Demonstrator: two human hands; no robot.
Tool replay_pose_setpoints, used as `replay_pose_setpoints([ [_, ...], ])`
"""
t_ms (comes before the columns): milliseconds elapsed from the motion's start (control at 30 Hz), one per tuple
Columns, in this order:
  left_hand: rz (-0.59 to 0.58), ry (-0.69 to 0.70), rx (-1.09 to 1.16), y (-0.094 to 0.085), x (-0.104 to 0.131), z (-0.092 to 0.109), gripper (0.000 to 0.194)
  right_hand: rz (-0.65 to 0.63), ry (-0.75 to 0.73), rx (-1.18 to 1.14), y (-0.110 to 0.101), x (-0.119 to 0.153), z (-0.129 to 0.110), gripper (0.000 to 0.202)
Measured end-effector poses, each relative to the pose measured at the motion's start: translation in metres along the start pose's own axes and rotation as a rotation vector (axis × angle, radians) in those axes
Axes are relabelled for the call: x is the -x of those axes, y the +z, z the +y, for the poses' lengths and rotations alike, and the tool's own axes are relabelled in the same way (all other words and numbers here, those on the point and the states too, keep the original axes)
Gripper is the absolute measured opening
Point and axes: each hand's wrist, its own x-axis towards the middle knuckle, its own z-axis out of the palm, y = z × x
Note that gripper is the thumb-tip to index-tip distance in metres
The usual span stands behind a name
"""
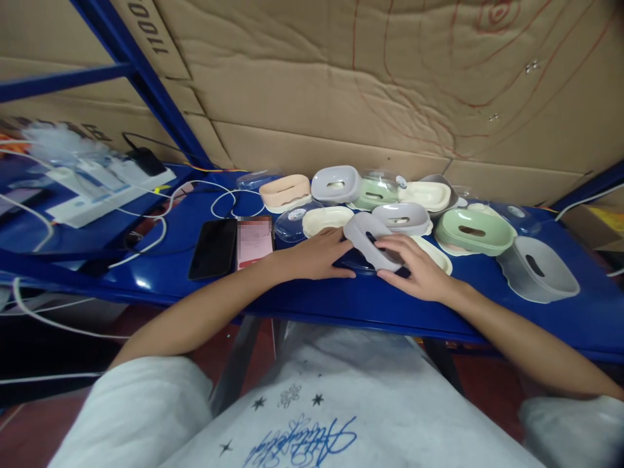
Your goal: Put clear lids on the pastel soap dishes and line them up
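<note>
My right hand grips a grey plastic soap dish with an oval slot, fingers over the top and thumb at its near edge. The dish is tilted. At its left side is my left hand, thumb stretched out and apart from the fingers; some fingertips are hidden, and whether they touch the dish I cannot tell. Just beyond my left hand lies a cream dish, with a clear lid beside it. Another grey dish sits behind the held one. Part of a cream piece shows beyond my right hand.
Along the back of the blue table stand a peach dish, more grey and cream dishes, and clear lids. A green dish and a large grey dish are at right. Left are two phones, cables and a power strip.
</note>
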Motion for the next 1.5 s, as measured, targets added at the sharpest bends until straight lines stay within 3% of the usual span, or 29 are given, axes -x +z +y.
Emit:
replay_pose_setpoints([
  [133,-0.019,-0.043,-0.043,-0.014,0.0,0.003,0.075,0.03,0.01,-0.001,-0.002,0.001,-0.001,0.071],
  [333,0.104,-0.176,-0.203,-0.042,0.007,-0.003,0.061,0.061,0.026,0.009,-0.006,0.0,-0.004,0.071],
  [500,0.075,-0.363,-0.367,-0.049,0.011,-0.024,0.056,-0.098,-0.07,-0.02,-0.004,0.001,-0.008,0.056],
  [633,0.043,-0.391,-0.294,-0.046,0.013,-0.031,0.067,-0.276,-0.095,0.002,0.0,0.001,-0.01,0.045],
  [733,0.048,-0.411,-0.273,-0.043,0.014,-0.033,0.066,-0.293,-0.056,0.02,-0.001,0.001,-0.005,0.043],
  [1033,0.121,-0.27,-0.102,-0.044,0.007,-0.023,0.057,-0.256,-0.063,0.039,0.003,0.003,-0.003,0.05],
  [1167,0.153,-0.325,-0.188,-0.037,0.008,-0.023,0.057,-0.245,-0.081,0.058,0.004,0.001,-0.003,0.048],
  [1300,0.194,-0.343,-0.265,-0.034,0.011,-0.027,0.053,-0.181,-0.007,0.203,-0.01,-0.001,0.004,0.043],
  [1400,0.173,-0.203,-0.26,-0.034,0.008,-0.021,0.039,-0.156,0.107,0.362,-0.024,0.002,0.012,0.044],
  [1500,0.091,-0.019,-0.192,-0.031,0.004,-0.005,0.031,-0.21,0.167,0.441,-0.03,0.007,0.018,0.046],
])
